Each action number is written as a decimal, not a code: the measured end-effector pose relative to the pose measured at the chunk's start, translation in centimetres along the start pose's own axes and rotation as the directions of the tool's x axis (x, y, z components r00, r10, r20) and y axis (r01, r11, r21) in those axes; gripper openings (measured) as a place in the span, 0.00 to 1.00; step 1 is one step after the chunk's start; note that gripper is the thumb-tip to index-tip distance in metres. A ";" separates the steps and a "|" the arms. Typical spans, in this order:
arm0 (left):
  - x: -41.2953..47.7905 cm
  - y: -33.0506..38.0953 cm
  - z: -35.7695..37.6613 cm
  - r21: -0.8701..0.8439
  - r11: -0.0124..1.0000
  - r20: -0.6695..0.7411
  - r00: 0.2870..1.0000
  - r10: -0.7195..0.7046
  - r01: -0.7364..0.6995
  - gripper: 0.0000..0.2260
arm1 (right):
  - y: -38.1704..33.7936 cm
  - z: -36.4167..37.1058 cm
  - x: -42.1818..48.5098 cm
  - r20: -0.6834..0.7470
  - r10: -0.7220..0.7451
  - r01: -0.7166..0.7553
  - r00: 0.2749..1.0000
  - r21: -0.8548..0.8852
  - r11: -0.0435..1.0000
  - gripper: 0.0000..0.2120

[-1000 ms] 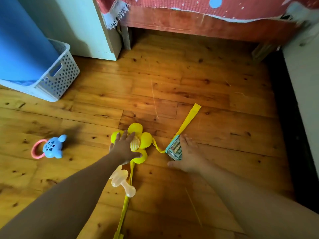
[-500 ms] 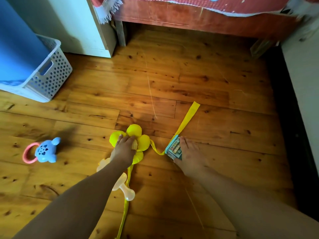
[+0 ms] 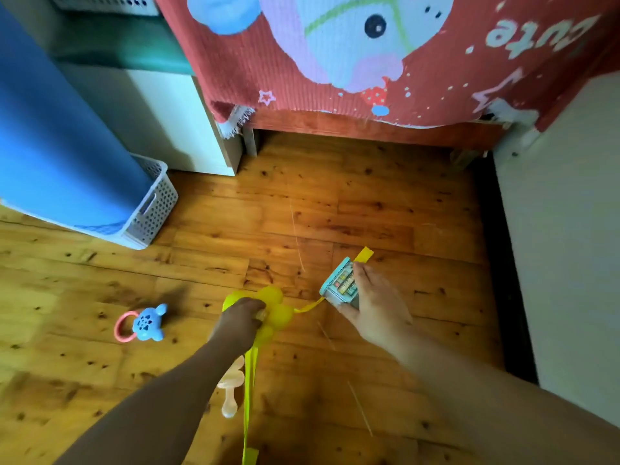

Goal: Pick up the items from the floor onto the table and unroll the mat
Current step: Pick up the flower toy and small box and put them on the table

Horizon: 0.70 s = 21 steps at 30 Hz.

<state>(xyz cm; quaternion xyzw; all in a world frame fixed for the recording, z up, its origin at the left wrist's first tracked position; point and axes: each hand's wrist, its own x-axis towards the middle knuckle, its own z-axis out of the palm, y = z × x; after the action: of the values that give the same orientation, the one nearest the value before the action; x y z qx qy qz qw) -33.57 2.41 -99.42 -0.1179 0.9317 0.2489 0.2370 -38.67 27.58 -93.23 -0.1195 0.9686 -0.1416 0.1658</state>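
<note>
Head view: left hand clutches one yellow flower toy, right hand grips one teal box; one blue rattle at the flower's nine o'clock.

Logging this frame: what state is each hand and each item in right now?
Left hand: grips the yellow flower-shaped soft toy.
Right hand: holds the small teal box-shaped toy, tilted.
Yellow ribbon: trailing across the wooden floor.
Blue mouse-shaped rattle with pink ring: lying on the floor, untouched.
Pale peach teether: on the floor, partly hidden by the left forearm.
Blue mat: rolled up, standing in the white perforated basket.
</note>
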 end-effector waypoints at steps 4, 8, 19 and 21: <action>-4.1 2.1 -3.9 -0.075 0.995 -0.021 0.998 -0.061 0.059 0.20 | -1.5 -5.4 -1.9 0.029 0.032 -0.033 0.999 0.011 0.999 0.40; -7.0 6.0 -9.2 -0.136 0.989 -0.094 0.993 -0.071 0.058 0.20 | -2.9 -10.8 -4.3 0.055 0.038 -0.039 0.998 0.017 0.999 0.39; -13.4 23.6 -32.1 -0.117 0.979 -0.240 0.961 0.135 -0.166 0.19 | -8.8 -34.7 -5.8 -0.109 -0.033 0.035 0.993 0.020 0.999 0.38; -14.8 26.7 -36.1 -0.110 0.970 -0.280 0.944 0.178 -0.216 0.19 | -9.7 -39.6 -6.0 -0.143 -0.035 0.036 0.989 0.008 0.999 0.38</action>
<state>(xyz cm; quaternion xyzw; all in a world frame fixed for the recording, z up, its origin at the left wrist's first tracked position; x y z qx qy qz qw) -43.73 7.85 -53.56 -0.0728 0.9425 0.3176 0.0741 -45.40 29.52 -52.62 -0.1254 0.9750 -0.1577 0.0940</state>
